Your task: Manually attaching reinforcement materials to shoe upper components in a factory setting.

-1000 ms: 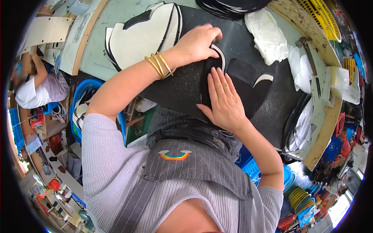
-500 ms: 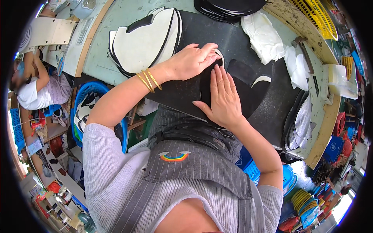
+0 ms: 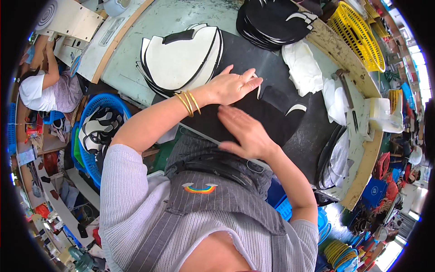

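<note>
The pale green surface (image 3: 136, 63) is crowded: a stack of white pieces edged in black (image 3: 181, 56) to my left, a pile of black cut pieces (image 3: 276, 20) beyond, white cloths (image 3: 303, 68) and a yellow basket (image 3: 358, 34) to my right. Directly in front of me lies the black sheet piece (image 3: 267, 113), flat on the surface. It looks thin, light and floppy, best pinned flat or lifted by an edge. My left hand (image 3: 233, 86), 2 gold bangles (image 3: 188, 103) on its wrist, presses down on it, fingers together, grip clenched on nothing. My right hand (image 3: 247, 131) lies palm down, grip released, fingers spread over the near part.
</note>
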A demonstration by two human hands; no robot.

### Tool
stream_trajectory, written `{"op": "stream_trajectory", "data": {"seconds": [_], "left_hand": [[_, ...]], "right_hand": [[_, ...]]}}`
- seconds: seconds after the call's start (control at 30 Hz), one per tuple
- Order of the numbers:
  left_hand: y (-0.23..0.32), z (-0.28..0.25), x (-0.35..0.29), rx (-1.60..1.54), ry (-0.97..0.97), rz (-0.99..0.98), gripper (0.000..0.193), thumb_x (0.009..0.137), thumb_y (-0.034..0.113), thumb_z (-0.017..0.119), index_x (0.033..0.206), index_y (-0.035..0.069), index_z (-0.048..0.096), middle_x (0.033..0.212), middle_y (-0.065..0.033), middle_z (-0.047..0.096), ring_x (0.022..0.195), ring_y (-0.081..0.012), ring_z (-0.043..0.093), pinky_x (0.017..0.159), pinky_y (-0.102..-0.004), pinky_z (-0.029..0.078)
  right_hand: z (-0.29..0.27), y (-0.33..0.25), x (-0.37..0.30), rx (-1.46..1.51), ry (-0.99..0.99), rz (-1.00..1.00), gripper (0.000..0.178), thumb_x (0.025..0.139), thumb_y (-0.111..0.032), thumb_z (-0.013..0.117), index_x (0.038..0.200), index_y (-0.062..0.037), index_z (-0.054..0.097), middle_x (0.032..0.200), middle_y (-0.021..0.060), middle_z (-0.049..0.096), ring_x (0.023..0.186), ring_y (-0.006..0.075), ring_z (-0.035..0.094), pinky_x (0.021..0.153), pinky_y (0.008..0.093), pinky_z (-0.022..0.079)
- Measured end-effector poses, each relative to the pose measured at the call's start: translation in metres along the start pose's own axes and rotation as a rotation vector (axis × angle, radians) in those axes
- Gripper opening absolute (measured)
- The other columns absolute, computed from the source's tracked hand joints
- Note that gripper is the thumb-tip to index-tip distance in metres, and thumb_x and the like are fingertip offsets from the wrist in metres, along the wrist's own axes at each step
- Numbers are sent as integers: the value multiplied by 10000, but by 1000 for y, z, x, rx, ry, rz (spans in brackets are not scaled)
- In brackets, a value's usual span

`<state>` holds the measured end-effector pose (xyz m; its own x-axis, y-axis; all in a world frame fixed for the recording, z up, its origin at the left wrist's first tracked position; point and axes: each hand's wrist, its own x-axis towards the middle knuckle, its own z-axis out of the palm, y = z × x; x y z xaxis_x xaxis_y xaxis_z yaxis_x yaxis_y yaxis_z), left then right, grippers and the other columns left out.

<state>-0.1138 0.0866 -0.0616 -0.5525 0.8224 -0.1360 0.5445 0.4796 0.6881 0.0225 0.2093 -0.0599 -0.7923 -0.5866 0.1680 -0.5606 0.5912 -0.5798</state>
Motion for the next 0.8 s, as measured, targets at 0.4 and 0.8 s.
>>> {"op": "stream_trajectory", "data": {"seconds": [0.4,0.8], "left_hand": [[20,-23,-36,-22,505,302,377,885,196,591,1212,14,540,1223,-149,573,1177,-308,511,1029,-459,347],[-50,-51,-119,293,797,37,190,850,130,617,1008,23,605,1009,-121,659,986,-287,626,825,-348,498]], "right_hand": [[-18,-3,5,-542,142,436,624,892,-388,518,1376,-22,372,1427,201,349,1346,342,292,1102,482,191],[-19,-11,66,-71,494,159,390,791,-67,663,1153,12,542,1213,181,532,1120,359,517,937,409,433]]}}
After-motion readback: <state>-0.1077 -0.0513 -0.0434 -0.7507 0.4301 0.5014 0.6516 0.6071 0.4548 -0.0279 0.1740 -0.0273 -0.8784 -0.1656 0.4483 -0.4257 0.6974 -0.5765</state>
